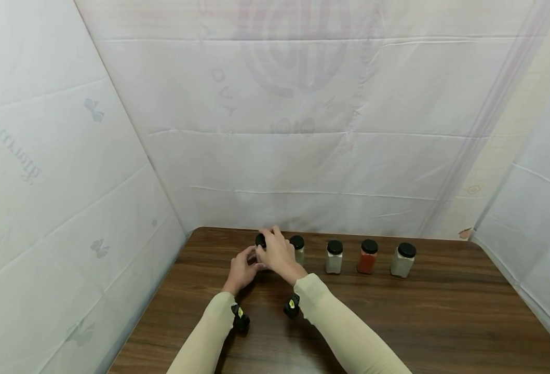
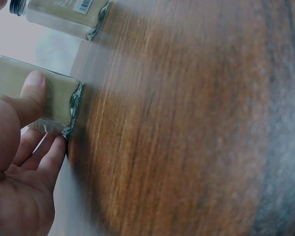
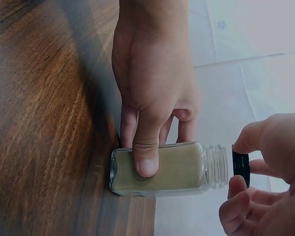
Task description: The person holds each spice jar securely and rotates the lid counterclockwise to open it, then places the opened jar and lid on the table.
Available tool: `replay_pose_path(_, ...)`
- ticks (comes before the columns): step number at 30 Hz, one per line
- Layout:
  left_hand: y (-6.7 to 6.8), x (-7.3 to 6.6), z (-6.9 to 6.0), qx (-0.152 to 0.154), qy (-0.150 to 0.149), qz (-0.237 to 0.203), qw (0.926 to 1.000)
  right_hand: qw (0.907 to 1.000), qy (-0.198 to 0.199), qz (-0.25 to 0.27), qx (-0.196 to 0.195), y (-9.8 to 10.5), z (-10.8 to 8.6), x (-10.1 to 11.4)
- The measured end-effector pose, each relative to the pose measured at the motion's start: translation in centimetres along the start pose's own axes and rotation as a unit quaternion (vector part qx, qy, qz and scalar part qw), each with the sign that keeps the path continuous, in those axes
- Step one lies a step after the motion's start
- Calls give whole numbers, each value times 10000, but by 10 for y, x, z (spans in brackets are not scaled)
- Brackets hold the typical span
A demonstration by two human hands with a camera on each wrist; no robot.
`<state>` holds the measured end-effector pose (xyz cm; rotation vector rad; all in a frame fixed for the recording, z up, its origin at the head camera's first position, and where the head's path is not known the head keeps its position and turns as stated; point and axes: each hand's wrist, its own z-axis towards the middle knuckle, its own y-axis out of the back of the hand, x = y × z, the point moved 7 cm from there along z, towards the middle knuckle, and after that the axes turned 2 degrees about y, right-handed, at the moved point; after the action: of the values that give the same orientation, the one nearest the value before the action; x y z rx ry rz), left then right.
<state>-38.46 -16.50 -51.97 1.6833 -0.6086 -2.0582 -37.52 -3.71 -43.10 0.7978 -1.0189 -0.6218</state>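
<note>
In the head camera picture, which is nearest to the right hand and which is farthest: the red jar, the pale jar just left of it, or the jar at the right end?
From the right hand:
1. Pale jar, left of the red one.
2. Red jar, between the other two.
3. End jar, farthest right.

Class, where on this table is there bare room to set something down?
Bare table lies right of the rightmost jar and in front of it, right of the right sleeve. A smaller patch lies left of the left hand. It is crowded around the held jar, lid and right hand.
</note>
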Motion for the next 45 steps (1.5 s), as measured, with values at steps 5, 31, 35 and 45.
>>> replay_pose_path(5, 0, 2, 1, -6, 89, 15, 10000, 10000, 17, 47, -45, 3, 0, 1)
replay_pose_path(31, 0, 3, 3, 25, -114, -104, 9999, 9996, 217, 69, -160, 13, -3, -4)
replay_pose_path(35, 0, 1, 2, 90, -151, -173, 9997, 9996, 220, 7, -148, 16, -5, -5)
replay_pose_path(45, 0, 0, 0, 78, -211, -205, 9995, 9995, 272, -89, -90, 22, -12, -8)
